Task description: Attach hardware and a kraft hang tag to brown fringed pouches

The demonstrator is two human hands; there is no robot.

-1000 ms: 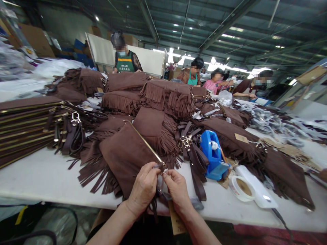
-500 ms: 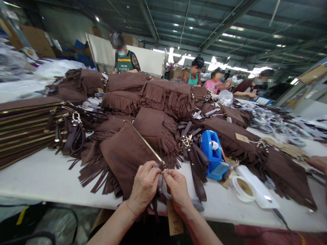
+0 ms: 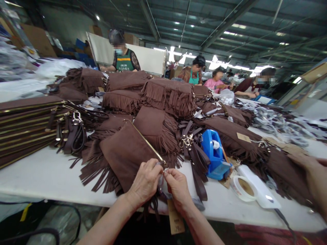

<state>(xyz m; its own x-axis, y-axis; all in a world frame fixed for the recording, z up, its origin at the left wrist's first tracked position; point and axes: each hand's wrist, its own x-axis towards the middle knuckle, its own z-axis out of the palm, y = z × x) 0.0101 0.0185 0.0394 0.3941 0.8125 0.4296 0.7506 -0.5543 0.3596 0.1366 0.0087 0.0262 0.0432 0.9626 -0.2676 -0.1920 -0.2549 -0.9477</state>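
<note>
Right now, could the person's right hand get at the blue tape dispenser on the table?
Probably yes. The right hand is busy at the brown bag corner, but the blue tape dispenser sits just to its right with only loose brown straps between them.

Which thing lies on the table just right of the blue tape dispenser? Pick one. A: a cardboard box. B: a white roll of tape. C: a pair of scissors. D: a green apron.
B: the white roll of tape lies flat on the white table, just right of the blue tape dispenser and beside the brown fringed bags.
</note>
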